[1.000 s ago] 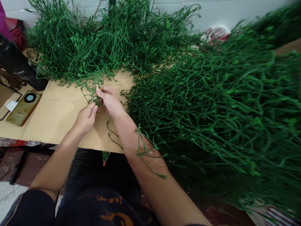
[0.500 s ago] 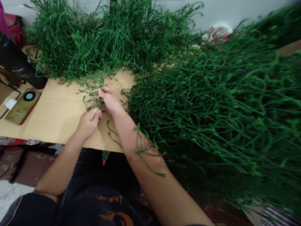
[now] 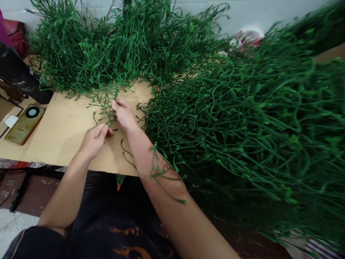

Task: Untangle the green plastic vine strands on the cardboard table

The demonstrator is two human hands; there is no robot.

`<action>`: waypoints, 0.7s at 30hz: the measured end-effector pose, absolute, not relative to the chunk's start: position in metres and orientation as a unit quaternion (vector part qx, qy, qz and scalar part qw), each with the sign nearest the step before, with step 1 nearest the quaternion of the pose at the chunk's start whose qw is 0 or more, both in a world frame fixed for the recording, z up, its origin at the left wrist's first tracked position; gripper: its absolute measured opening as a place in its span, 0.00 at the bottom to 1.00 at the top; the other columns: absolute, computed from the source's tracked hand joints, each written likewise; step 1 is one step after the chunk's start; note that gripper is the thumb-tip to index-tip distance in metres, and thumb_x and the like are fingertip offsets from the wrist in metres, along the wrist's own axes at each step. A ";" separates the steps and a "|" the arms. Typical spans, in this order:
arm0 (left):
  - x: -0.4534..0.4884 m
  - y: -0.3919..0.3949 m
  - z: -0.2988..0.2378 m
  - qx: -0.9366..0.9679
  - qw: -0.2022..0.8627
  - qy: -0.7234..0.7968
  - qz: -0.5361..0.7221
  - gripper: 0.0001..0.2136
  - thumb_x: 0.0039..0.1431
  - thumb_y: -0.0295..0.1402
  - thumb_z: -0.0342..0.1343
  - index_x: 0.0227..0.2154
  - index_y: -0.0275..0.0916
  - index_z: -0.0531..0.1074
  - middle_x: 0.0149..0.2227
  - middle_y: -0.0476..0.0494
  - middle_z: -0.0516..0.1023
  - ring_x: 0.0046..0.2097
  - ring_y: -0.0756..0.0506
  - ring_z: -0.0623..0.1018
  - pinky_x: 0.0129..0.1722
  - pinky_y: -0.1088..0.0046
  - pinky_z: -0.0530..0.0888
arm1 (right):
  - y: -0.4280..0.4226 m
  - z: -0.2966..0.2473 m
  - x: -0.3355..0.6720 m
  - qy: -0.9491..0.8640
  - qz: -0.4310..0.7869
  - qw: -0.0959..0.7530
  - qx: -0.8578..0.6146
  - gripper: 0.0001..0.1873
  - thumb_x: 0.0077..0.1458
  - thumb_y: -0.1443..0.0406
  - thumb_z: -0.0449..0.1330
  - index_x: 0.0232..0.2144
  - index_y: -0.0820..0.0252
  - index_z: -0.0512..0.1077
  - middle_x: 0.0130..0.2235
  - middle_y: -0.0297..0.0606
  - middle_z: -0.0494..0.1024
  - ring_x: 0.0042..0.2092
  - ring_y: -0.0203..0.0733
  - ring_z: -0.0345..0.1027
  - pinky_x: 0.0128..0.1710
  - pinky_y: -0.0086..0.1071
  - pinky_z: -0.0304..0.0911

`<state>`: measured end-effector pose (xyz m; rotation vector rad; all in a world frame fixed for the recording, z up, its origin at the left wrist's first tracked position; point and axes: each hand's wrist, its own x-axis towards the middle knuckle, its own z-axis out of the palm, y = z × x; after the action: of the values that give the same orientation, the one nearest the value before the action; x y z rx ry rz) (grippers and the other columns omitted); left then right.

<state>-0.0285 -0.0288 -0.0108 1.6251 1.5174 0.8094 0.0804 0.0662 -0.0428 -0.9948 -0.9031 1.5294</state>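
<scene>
Thin green artificial plant stems (image 3: 104, 116) with small branching tips lie between my hands over the tan board (image 3: 58, 133). My left hand (image 3: 95, 138) pinches the lower end of a green stem between thumb and forefinger. Just above and to the right, my right hand (image 3: 123, 113) is closed on the upper part of the stems; its fingertips are partly hidden. A branched green sprig (image 3: 159, 172) rests across my right forearm. Several loose stem ends (image 3: 126, 154) lie on the board beside that forearm.
A large heap of green stems (image 3: 242, 115) fills the right side, and another pile (image 3: 107, 46) stands along the back wall. At left are a phone (image 3: 25, 124), a black bottle (image 3: 23, 77) and a red bag (image 3: 17, 37). The board's front edge is near my lap.
My left hand has moved a little left and down, away from my right hand, still pinching the stem. My right hand stays in nearly the same place; the view has shifted slightly.
</scene>
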 end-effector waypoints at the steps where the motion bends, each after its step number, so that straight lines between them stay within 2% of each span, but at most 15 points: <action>1: -0.032 -0.026 -0.009 0.671 0.323 0.593 0.304 0.18 0.60 0.47 0.44 0.26 0.39 0.68 0.29 0.44 0.73 0.32 0.47 0.72 0.32 0.72 0.69 | 0.067 -0.044 0.081 -0.379 0.644 0.524 -0.409 0.19 0.53 0.52 0.59 0.25 0.58 0.57 0.21 0.26 0.56 0.23 0.27 0.50 0.22 0.24 0.50; 4: -0.044 -0.019 -0.004 0.757 0.171 0.574 0.262 0.16 0.61 0.41 0.43 0.26 0.39 0.69 0.31 0.42 0.72 0.36 0.44 0.71 0.42 0.66 0.70 | 0.068 -0.043 0.084 -0.379 0.656 0.511 -0.406 0.21 0.52 0.48 0.58 0.26 0.57 0.58 0.21 0.26 0.58 0.22 0.26 0.51 0.21 0.23 0.50; 6: -0.050 -0.018 0.000 0.778 0.123 0.567 0.241 0.15 0.61 0.39 0.43 0.26 0.39 0.70 0.32 0.41 0.72 0.38 0.43 0.71 0.46 0.63 0.68 | 0.068 -0.042 0.084 -0.388 0.655 0.504 -0.409 0.22 0.52 0.47 0.57 0.25 0.57 0.57 0.20 0.25 0.57 0.21 0.26 0.50 0.20 0.23 0.49; 11: -0.056 -0.018 0.010 0.785 0.089 0.576 0.211 0.14 0.60 0.37 0.44 0.26 0.39 0.71 0.30 0.42 0.71 0.37 0.42 0.71 0.44 0.63 0.68 | 0.067 -0.044 0.083 -0.432 0.633 0.499 -0.405 0.22 0.52 0.49 0.58 0.23 0.57 0.55 0.20 0.25 0.55 0.21 0.26 0.49 0.20 0.23 0.47; 16: -0.063 -0.007 0.011 0.793 0.118 0.562 0.205 0.14 0.61 0.36 0.45 0.23 0.39 0.69 0.26 0.44 0.69 0.33 0.44 0.70 0.37 0.67 0.68 | 0.065 -0.042 0.084 -0.418 0.638 0.492 -0.419 0.19 0.53 0.52 0.59 0.24 0.57 0.58 0.20 0.26 0.56 0.23 0.28 0.51 0.21 0.24 0.50; 21: -0.071 0.002 0.013 0.728 0.051 0.590 0.344 0.07 0.59 0.35 0.51 0.30 0.39 0.72 0.32 0.45 0.71 0.35 0.46 0.70 0.40 0.69 0.69 | 0.062 -0.036 0.083 -0.401 0.654 0.479 -0.426 0.18 0.54 0.54 0.59 0.24 0.57 0.57 0.18 0.24 0.55 0.20 0.26 0.49 0.19 0.23 0.51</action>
<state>-0.0707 0.0017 0.0134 2.2163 1.7972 1.0484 0.0832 0.0620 -0.0359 -1.0403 -0.9783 1.5963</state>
